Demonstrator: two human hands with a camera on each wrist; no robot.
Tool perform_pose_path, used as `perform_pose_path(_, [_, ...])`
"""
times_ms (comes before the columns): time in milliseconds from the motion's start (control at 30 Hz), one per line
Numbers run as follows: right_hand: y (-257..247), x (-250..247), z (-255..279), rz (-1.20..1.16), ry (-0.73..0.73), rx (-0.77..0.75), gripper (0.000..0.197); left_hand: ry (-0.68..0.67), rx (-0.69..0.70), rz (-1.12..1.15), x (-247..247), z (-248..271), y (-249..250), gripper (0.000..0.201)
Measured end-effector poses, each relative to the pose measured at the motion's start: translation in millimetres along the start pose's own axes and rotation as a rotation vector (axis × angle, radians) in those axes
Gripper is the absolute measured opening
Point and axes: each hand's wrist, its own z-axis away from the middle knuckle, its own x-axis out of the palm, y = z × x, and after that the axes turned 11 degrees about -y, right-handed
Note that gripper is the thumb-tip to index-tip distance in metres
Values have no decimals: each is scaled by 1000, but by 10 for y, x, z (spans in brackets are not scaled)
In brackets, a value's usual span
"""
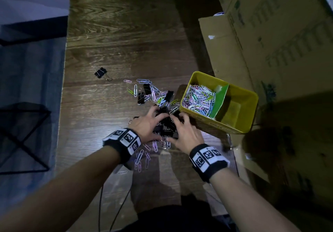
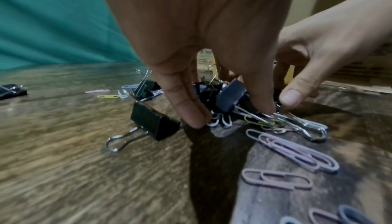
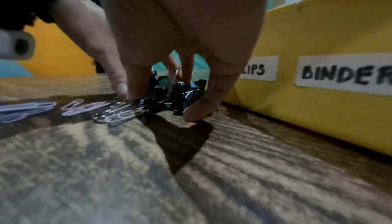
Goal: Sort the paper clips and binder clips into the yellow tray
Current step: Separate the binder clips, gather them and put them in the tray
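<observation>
Both hands are down on the wooden tabletop [image 1: 111,39], closing in from either side on a heap of black binder clips [image 1: 164,125] that lies just beside the near wall of the yellow tray [image 1: 219,125]. The left hand [image 1: 146,123] has its fingers curled down with the tips on the wood at the heap's left edge; the right hand [image 1: 185,132] mirrors it on the right, thumb tip pressed to the tabletop. Each grip is half closed around the pile — cupping and raking it together rather than pinching any single clip, and nothing is lifted yet.

The step in hand looks to be the binder clips. The tray's left compartment already holds a thick bed of coloured paper clips [image 1: 198,99], while the compartment on the far side of the green divider [image 1: 219,100] appears bare; in the right wrist view, labels on the tray wall read "BINDER" and part of "CLIPS".

The next move likely calls for squeezing the two hands together under the heap, lifting it as one load and carrying it over the rim to the bare compartment. Loose paper clips [image 2: 292,150] are tangled among the wire handles and could ride along, so they may need shaking out. A few binder clips sit apart — one stray binder clip [image 1: 100,72] lies well off to the left — and more paper clips remain scattered around the hands.
</observation>
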Motion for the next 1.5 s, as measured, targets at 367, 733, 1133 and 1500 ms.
perform_pose_path(367, [-26,-34,-136,13,-18,-62,51,-2,208,197,-59,-134,-198,47])
perform_pose_path(733, [169,-19,-113,-209,81,-235,18,173,254,483,-44,54,-491,42])
perform_pose_path(1133, [205,70,-89,-375,301,-183,21,418,84,281,147,274,-1234,27])
perform_pose_path(1500, [229,166,-27,-295,112,-163,34,549,-394,111,4,359,-944,42])
